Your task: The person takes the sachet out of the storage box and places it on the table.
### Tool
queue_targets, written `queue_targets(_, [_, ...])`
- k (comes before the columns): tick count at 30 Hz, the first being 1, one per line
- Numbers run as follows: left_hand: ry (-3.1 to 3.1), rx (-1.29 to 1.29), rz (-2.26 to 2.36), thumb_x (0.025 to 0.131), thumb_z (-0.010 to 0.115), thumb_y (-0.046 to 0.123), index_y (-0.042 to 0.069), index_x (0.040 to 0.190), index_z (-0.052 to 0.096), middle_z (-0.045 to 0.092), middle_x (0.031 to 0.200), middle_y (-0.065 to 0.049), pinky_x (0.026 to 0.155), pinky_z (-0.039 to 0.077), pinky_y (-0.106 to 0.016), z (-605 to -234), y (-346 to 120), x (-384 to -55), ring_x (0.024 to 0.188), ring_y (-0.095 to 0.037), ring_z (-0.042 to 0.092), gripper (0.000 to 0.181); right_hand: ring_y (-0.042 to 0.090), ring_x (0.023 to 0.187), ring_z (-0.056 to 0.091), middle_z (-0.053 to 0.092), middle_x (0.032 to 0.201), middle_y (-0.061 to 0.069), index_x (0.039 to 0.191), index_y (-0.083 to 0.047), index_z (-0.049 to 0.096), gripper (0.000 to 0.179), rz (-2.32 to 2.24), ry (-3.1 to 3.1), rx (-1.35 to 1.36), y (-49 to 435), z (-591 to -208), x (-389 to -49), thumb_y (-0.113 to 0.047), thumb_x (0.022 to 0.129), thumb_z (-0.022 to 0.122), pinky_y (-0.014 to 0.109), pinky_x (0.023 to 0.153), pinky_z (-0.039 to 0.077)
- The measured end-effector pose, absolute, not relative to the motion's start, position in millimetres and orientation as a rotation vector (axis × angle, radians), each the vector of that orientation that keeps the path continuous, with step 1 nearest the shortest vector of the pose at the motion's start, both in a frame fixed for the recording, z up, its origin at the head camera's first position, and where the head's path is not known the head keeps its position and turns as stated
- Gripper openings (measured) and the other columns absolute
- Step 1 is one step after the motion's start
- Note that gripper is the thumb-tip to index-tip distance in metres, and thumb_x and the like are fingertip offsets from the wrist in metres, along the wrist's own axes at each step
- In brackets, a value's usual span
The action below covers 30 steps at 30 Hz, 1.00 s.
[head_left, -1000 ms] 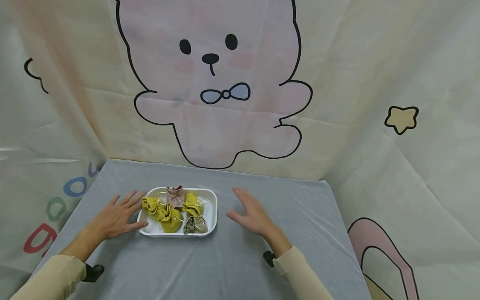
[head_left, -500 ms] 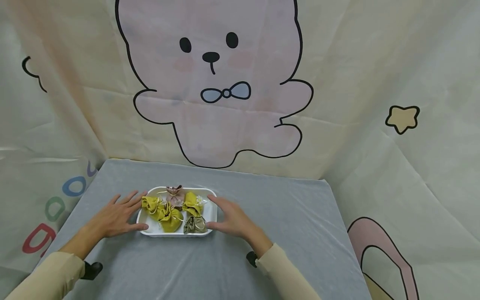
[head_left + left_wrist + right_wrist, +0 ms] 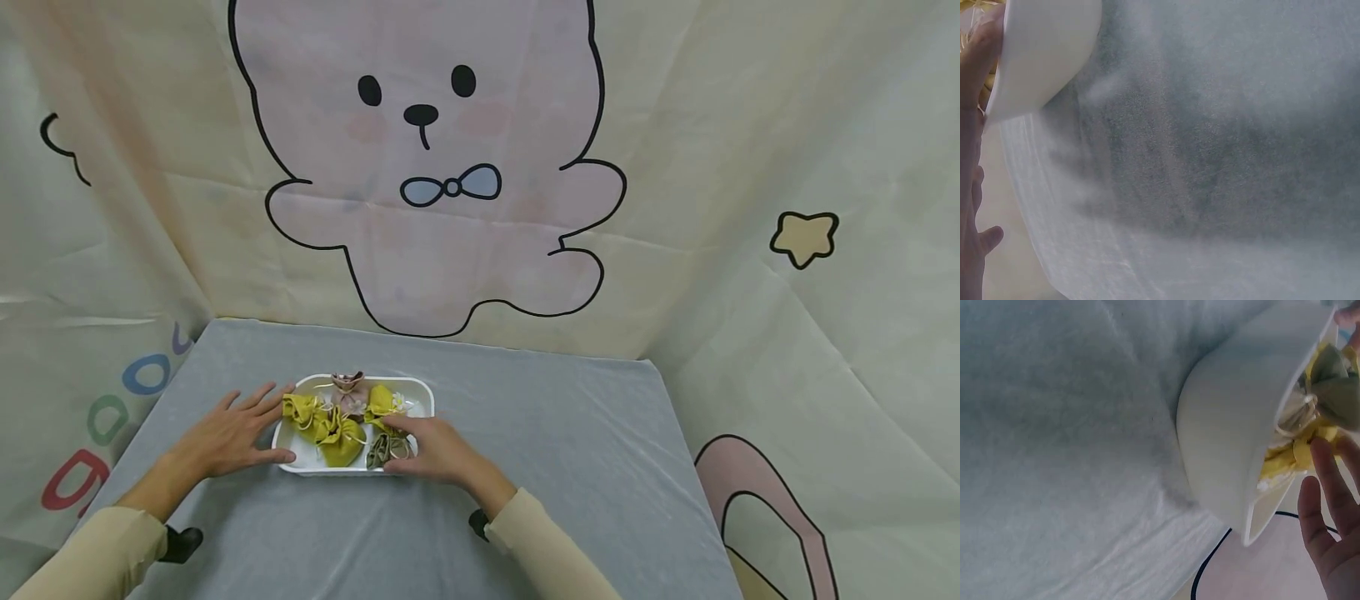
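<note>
A white tray (image 3: 303, 459) holds several small drawstring pouches. Yellow pouches (image 3: 341, 447) lie at its left, with another yellow pouch (image 3: 380, 402) at the right and a pinkish pouch (image 3: 349, 396) at the back. My left hand (image 3: 228, 437) rests at the tray's left end, fingers straight and thumb over the rim. My right hand (image 3: 442, 452) reaches over the right end, thumb and fingers spread either side of a grey-green pouch (image 3: 381, 451) at the front. In the right wrist view, extended fingers (image 3: 1329, 481) stand beside the pouches, above the tray wall (image 3: 1229, 419).
Grey-blue cloth (image 3: 585, 450) covers the table under the tray. A printed curtain (image 3: 705, 167) with a bear drawing hangs behind the table's back edge, and more curtain flanks both sides. Black straps or cameras (image 3: 182, 545) sit at the wrists.
My right hand has moved left from beside the tray, over its right end, to the grey-green pouch. The left hand stays at the left end, and the pouches look unmoved.
</note>
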<state>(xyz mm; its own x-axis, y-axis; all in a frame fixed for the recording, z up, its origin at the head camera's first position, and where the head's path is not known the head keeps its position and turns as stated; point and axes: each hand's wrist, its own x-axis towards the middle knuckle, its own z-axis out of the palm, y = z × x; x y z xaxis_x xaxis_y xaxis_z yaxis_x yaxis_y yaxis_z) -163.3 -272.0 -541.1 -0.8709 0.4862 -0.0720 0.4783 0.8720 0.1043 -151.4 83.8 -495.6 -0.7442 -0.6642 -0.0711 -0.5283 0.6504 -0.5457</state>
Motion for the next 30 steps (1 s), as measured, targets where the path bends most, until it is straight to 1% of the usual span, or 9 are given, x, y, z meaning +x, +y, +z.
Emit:
queue_targets(4, [2.948, 0.745, 0.158, 0.080, 0.061, 0.075, 0.007, 0.148, 0.048, 0.038, 0.156, -0.017, 0.106, 0.025, -0.072, -543.4, -272.6, -163.8, 0.142, -0.044, 0.031, 0.097, 0.012, 0.117, 0.061, 0.063, 0.135, -0.003, 0.144, -0.021, 0.055, 0.064, -0.727, 2.592, -0.971, 77.6, -498.5, -152.2, -0.034, 0.086, 0.079, 0.027, 0.096, 0.048])
queue_targets(8, [2.941, 0.732, 0.175, 0.080, 0.060, 0.076, 0.007, 0.149, 0.046, 0.037, 0.157, -0.016, 0.106, 0.026, -0.072, -545.4, -273.5, -165.1, 0.143, -0.044, 0.031, 0.099, 0.009, 0.113, 0.061, 0.063, 0.133, -0.003, 0.144, -0.022, 0.055, 0.064, -0.715, 2.593, -0.959, 73.8, -502.0, -152.9, -0.032, 0.085, 0.080, 0.025, 0.094, 0.048])
queue_targets(14, [2.926, 0.721, 0.197, 0.081, 0.058, 0.077, 0.007, 0.150, 0.044, 0.036, 0.158, -0.017, 0.106, 0.025, -0.072, -546.9, -274.7, -165.4, 0.143, -0.045, 0.030, 0.100, 0.007, 0.116, 0.060, 0.064, 0.132, -0.004, 0.140, -0.017, 0.058, 0.060, -0.670, 2.624, -1.025, 68.9, -507.1, -152.7, -0.027, 0.085, 0.079, 0.026, 0.095, 0.049])
queue_targets(17, [2.927, 0.719, 0.197, 0.081, 0.057, 0.078, 0.007, 0.150, 0.044, 0.036, 0.157, -0.017, 0.106, 0.025, -0.072, -546.9, -275.1, -165.0, 0.143, -0.045, 0.030, 0.100, 0.006, 0.113, 0.061, 0.066, 0.130, -0.005, 0.138, -0.015, 0.060, 0.057, -0.645, 2.641, -1.071, 66.4, -510.0, -153.3, -0.025, 0.085, 0.079, 0.024, 0.093, 0.049])
queue_targets(23, [2.929, 0.714, 0.193, 0.081, 0.060, 0.075, 0.006, 0.149, 0.045, 0.036, 0.157, -0.017, 0.107, 0.025, -0.072, -546.0, -274.0, -164.3, 0.143, -0.044, 0.030, 0.099, 0.005, 0.108, 0.062, 0.068, 0.126, -0.004, 0.134, -0.013, 0.063, 0.052, -0.647, 2.647, -1.069, 62.7, -514.6, -153.6, -0.022, 0.086, 0.079, 0.022, 0.091, 0.049])
queue_targets(26, [2.931, 0.715, 0.196, 0.081, 0.061, 0.074, 0.006, 0.149, 0.045, 0.037, 0.157, -0.018, 0.106, 0.025, -0.072, -545.2, -273.4, -163.9, 0.143, -0.045, 0.030, 0.098, 0.003, 0.102, 0.062, 0.069, 0.122, -0.005, 0.130, -0.013, 0.066, 0.046, -0.654, 2.654, -1.057, 62.0, -515.9, -153.8, -0.021, 0.086, 0.078, 0.022, 0.089, 0.050])
queue_targets(30, [2.932, 0.716, 0.192, 0.081, 0.061, 0.074, 0.006, 0.149, 0.046, 0.037, 0.157, -0.018, 0.106, 0.025, -0.072, -545.5, -273.3, -163.9, 0.143, -0.045, 0.030, 0.098, 0.000, 0.088, 0.059, 0.071, 0.115, -0.007, 0.125, -0.013, 0.068, 0.041, -0.664, 2.667, -1.058, 62.5, -517.8, -154.4, -0.019, 0.086, 0.078, 0.019, 0.081, 0.049])
